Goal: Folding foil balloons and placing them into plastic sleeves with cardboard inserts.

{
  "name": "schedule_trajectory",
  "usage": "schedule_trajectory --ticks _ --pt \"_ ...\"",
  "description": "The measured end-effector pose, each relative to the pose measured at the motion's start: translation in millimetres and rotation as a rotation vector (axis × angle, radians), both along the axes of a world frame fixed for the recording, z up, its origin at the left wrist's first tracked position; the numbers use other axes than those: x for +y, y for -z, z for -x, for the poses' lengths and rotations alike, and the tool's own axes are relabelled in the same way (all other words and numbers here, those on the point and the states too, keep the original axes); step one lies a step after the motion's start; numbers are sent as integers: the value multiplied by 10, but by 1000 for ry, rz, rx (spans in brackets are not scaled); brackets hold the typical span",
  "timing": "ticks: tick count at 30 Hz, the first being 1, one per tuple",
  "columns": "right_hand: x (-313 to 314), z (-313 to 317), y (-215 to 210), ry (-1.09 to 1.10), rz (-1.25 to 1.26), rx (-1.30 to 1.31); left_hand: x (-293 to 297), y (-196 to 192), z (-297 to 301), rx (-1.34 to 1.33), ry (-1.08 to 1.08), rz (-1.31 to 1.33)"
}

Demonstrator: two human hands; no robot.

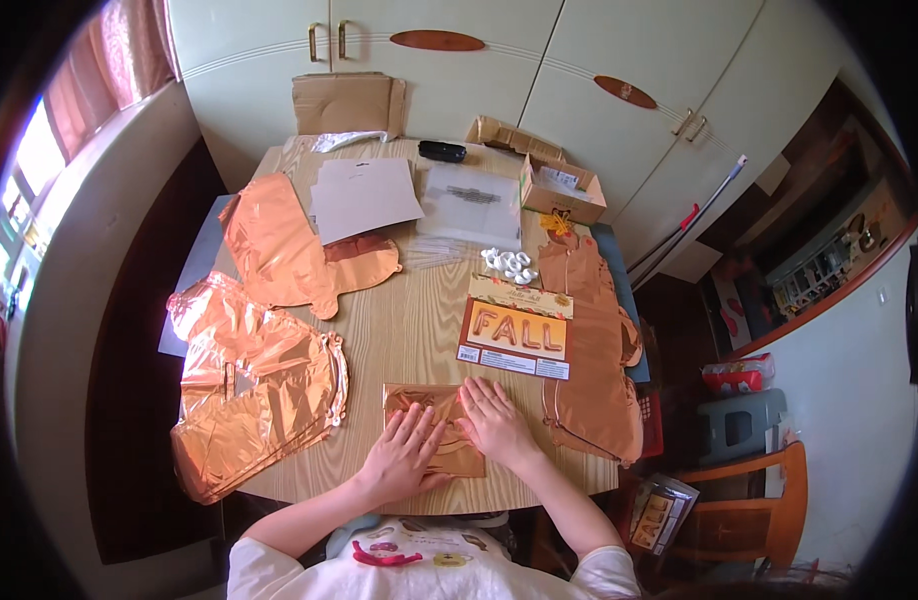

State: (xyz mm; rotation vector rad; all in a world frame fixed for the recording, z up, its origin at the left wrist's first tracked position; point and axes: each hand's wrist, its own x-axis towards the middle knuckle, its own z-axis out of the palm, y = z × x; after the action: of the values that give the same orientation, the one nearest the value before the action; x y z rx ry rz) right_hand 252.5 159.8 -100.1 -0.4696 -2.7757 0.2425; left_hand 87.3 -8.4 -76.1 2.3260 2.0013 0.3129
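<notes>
Both of my hands lie flat on a folded copper foil balloon [419, 398] near the front edge of the wooden table [419, 320]. My left hand [404, 455] presses its lower left part with fingers spread. My right hand [495, 420] rests on its right end, fingers together. Just beyond my right hand lies a printed card package [515, 333] with orange letters.
Flattened copper foil balloons lie at the left [254, 395], back left [289, 250] and right edge [589, 340]. White paper [364, 195], a clear plastic bag [471, 205], white clips [509, 265], an open cardboard box [561, 190] and a black case [442, 151] sit farther back. A wooden chair [754, 500] stands at right.
</notes>
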Motion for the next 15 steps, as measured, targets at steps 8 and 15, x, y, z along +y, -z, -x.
schedule_trajectory --ticks 8,15 --pt "-346 114 -128 -51 25 -25 -12 24 -14 -28 -29 0" --pt "-260 72 -289 -185 139 -138 -26 -37 -12 -138 -86 -19"
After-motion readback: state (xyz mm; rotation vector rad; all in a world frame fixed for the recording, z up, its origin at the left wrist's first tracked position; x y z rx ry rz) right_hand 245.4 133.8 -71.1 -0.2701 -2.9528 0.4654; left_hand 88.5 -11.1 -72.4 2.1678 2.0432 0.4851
